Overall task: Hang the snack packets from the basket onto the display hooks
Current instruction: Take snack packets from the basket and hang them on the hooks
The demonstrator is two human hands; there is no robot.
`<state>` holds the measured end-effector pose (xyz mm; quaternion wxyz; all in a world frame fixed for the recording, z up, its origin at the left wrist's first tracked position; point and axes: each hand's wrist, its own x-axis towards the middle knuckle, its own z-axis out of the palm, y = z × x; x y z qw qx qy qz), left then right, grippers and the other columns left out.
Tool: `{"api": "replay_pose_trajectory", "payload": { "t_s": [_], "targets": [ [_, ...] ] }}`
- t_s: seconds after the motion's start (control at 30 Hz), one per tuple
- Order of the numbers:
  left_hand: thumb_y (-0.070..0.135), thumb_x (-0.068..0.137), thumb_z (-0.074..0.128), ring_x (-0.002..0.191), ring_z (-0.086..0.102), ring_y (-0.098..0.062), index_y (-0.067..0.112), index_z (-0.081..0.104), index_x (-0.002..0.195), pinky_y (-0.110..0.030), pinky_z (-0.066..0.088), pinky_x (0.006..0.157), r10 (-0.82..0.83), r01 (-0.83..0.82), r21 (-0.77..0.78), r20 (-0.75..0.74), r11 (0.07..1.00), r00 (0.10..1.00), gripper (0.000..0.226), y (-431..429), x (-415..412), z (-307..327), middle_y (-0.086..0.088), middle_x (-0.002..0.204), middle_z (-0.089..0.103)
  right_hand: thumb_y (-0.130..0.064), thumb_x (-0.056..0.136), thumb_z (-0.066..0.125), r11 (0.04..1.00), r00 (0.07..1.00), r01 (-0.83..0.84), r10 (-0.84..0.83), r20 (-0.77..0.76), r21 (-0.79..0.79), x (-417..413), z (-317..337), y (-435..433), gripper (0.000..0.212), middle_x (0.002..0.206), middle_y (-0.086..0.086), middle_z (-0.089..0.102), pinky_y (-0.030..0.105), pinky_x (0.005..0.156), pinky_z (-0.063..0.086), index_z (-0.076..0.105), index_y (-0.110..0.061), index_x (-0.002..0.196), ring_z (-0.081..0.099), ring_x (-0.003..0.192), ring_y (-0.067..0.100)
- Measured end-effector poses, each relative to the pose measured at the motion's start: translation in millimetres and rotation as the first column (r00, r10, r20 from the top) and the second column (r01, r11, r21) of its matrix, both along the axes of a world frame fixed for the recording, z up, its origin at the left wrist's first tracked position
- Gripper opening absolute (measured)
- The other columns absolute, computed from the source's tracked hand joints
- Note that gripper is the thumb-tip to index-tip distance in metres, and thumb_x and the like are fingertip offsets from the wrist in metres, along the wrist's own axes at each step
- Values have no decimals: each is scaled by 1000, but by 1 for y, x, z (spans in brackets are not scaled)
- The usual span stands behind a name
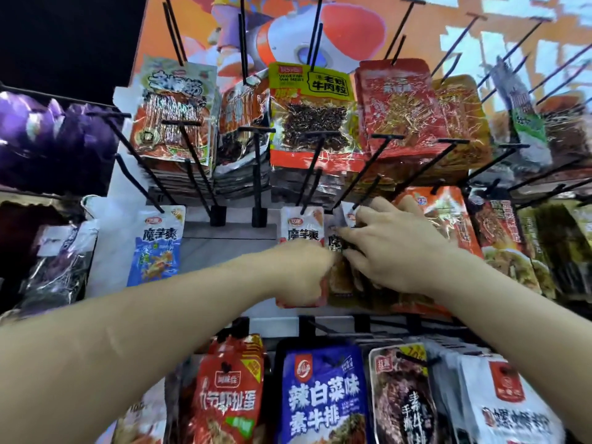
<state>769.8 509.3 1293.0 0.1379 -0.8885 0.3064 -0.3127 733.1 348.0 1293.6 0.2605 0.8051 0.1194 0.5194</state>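
Both my hands are up at the middle row of the display wall. My left hand [304,270] grips the lower part of a white and red snack packet [301,225] that hangs from a black hook [309,193]. My right hand [390,248] pinches the top of a dark packet [334,233] right beside it, under another black hook [365,190]. The bottoms of both packets are hidden behind my hands. The basket is out of view.
Packets hang all round: a blue and white one [157,245] at left, a yellow-topped one [310,113] and red ones [400,107] above, a blue one [323,395] below. Bare black hooks [256,174] stick out toward me between the rows.
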Motion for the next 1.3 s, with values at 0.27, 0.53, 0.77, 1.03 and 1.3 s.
{"api": "replay_pose_trajectory", "payload": {
  "t_s": [0.27, 0.53, 0.77, 1.03, 1.3],
  "targets": [
    [4, 85, 47, 119, 46, -26, 21, 52, 134, -36, 44, 96, -93, 112, -158, 120, 981, 988, 53, 17, 2, 14, -7, 119, 53, -42, 98, 47, 996, 996, 84, -84, -34, 5, 4, -4, 1, 59, 119, -1, 63, 50, 93, 29, 19, -18, 145, 47, 119, 23],
    [13, 87, 50, 108, 49, -30, 19, 43, 137, -39, 44, 88, -30, 35, -96, 53, 995, 998, 50, -6, 8, 9, -11, 111, 56, -15, 95, 42, 995, 995, 90, -92, -25, -47, 9, -10, -6, 24, 107, -3, 64, 51, 94, 23, 60, -21, 110, 40, 117, 24],
    [14, 87, 51, 126, 44, -25, 29, 33, 148, -41, 42, 103, -24, 40, -223, 74, 974, 997, 65, 1, -5, 16, -5, 134, 49, -23, 87, 55, 989, 977, -147, 142, 159, 16, 3, -13, -19, 13, 95, -9, 70, 46, 90, 20, 65, -27, 92, 55, 112, 20],
    [15, 93, 57, 75, 64, -9, 30, 72, 102, -32, 54, 74, -135, 359, -623, 377, 695, 916, 23, 29, -70, -6, 12, 85, 70, -30, 93, 45, 766, 815, -579, 546, 192, 278, -40, -30, -39, 38, 99, -6, 71, 44, 91, 39, 62, -25, 127, 63, 105, 21],
    [29, 85, 57, 60, 60, -3, 43, 70, 88, -9, 43, 53, -276, 511, -641, 436, 573, 857, 19, 34, -131, -98, 22, 78, 67, -26, 92, 58, 606, 732, -638, 668, 133, 475, -82, -73, -43, 32, 97, -13, 70, 30, 71, 56, 65, -27, 123, 65, 65, 7]
  ]
}}
